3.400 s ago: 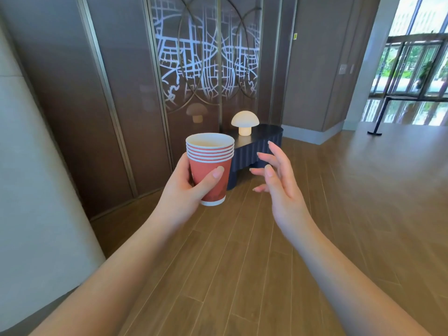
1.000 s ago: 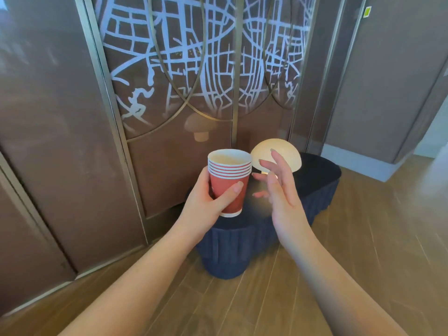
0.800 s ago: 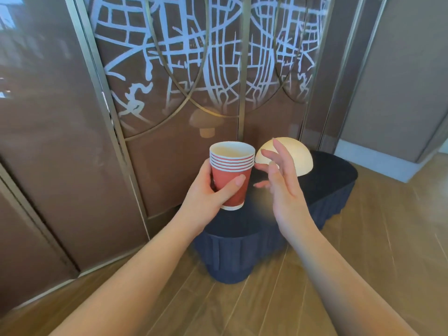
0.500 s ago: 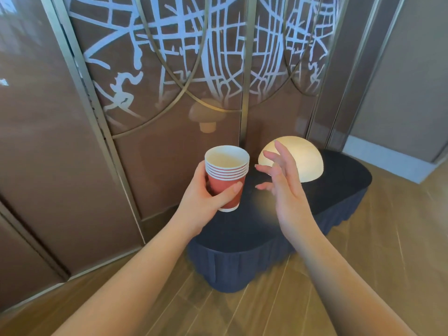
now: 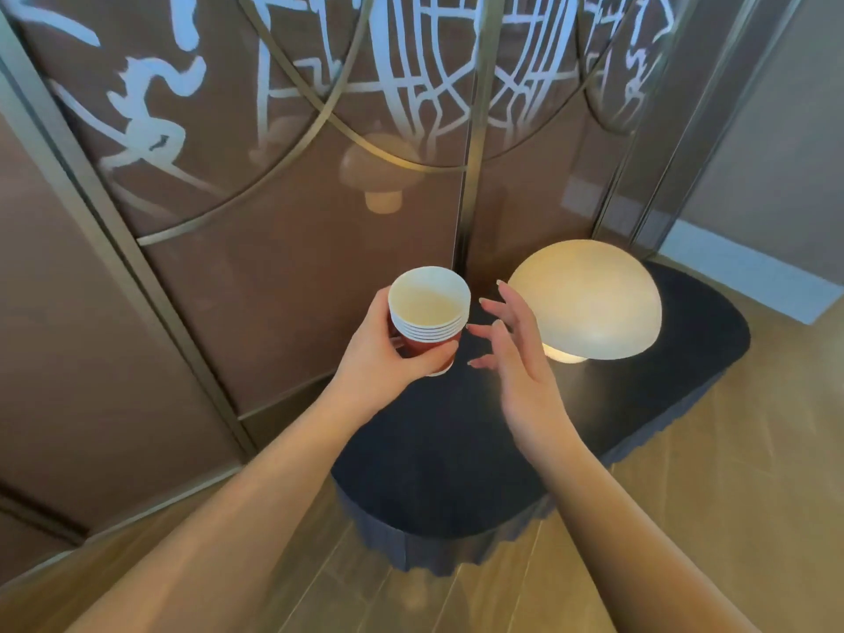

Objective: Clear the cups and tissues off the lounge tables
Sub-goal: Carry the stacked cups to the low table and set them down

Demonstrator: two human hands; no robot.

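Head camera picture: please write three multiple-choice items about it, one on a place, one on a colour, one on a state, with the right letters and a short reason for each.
1. Where does the mushroom lamp stand?
A. on the wooden floor
B. on the dark table, right of the hands
C. in the left hand

2. What colour is the outside of the stack of cups?
A. red
B. green
C. black

3. What is the state of the right hand?
A. shut on a tissue
B. open, holding nothing
C. gripping the lamp

Answers:
1 B, the lamp's base rests on the dark tabletop beside the right hand.
2 A, the wall below the white rims is red.
3 B, its fingers are spread and relaxed near the cups, while the left hand alone has a grip on the stack.
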